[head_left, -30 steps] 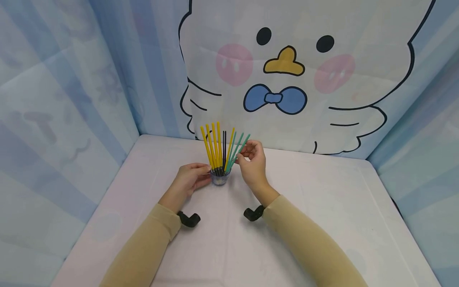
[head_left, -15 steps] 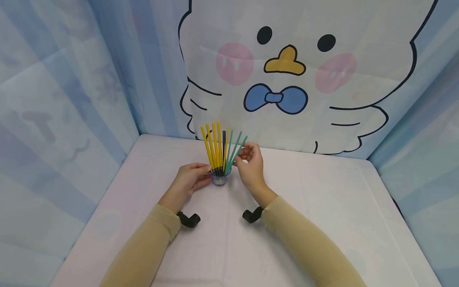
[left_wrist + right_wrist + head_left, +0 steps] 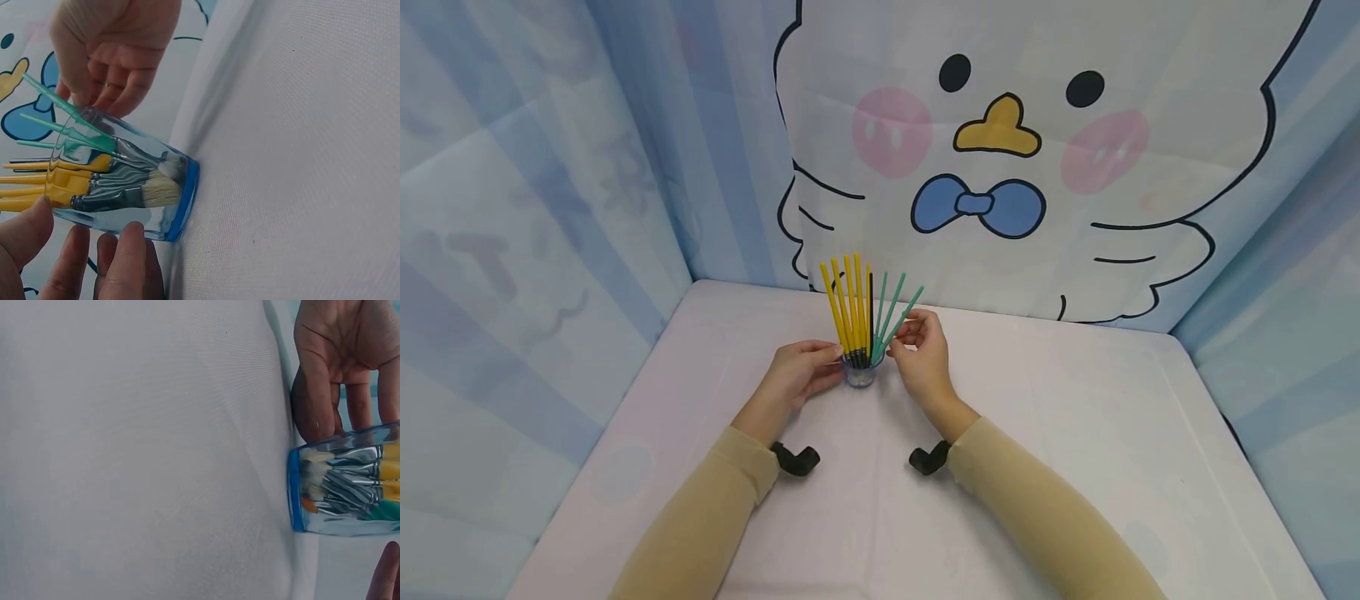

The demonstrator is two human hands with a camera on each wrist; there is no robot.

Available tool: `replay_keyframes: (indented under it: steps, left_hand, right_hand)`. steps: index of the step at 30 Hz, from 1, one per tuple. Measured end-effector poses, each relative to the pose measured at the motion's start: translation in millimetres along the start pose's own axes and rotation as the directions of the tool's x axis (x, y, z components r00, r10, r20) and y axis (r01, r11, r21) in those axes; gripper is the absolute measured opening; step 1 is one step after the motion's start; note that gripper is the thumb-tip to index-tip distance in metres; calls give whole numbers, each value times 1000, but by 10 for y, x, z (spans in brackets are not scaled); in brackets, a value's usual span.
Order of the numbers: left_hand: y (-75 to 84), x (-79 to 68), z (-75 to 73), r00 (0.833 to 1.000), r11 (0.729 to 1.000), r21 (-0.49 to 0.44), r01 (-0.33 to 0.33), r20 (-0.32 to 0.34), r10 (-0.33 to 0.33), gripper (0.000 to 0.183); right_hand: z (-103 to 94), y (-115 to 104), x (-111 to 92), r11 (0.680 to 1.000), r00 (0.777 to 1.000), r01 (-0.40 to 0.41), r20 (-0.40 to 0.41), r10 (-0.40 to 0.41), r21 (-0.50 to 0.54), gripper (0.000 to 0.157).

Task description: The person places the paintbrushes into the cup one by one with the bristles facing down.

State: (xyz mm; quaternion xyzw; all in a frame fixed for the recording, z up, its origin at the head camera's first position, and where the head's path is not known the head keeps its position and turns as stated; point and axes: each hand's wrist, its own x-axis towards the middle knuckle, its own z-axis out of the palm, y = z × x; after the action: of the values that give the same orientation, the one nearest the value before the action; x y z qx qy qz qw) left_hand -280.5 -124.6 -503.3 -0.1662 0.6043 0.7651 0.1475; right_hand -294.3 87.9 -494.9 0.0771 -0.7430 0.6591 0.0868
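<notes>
A clear cup point(image 3: 859, 379) with a blue base point(image 3: 181, 206) stands upright on the table and holds several paintbrushes, bristles down. Yellow handles point(image 3: 842, 308) fan out on the left, a black handle point(image 3: 871, 308) rises in the middle, and green handles point(image 3: 891, 312) lean to the right. My left hand point(image 3: 796, 371) rests its extended fingers along the cup's left side, thumb point(image 3: 37, 215) at the rim. On the other side my right hand point(image 3: 922, 358) has loosely bent fingers, its tips right at the rim beside the most tilted green brush.
A white cloth covers the table point(image 3: 1060, 433). Just behind the cup rises a backdrop point(image 3: 985, 258) with a cartoon face and bow tie. Blue-striped curtains point(image 3: 535, 275) enclose both sides. Black mounts point(image 3: 796, 460) sit at my wrists.
My right hand has lowered towards the rim. A yellow brush has shifted left beside the other yellow ones, and the outermost green brush leans out further. My left hand stays put.
</notes>
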Motion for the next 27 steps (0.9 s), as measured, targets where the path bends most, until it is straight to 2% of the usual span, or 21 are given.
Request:
replay_keyframes:
  steps: [14, 22, 27]
  left_hand:
    - [-5, -8, -29, 1000, 1000, 1, 7, 3, -7, 33]
    - [2, -29, -36, 1000, 1000, 19, 6, 10, -6, 30]
    - [9, -57, -66, 1000, 998, 62, 28, -5, -28, 33]
  right_hand:
    - [-58, 91, -78, 994, 995, -99, 19, 100, -49, 48]
    - [-174, 160, -104, 974, 977, -210, 29, 213, -86, 52]
    - [-263, 128, -131, 962, 966, -253, 19, 256, -105, 54]
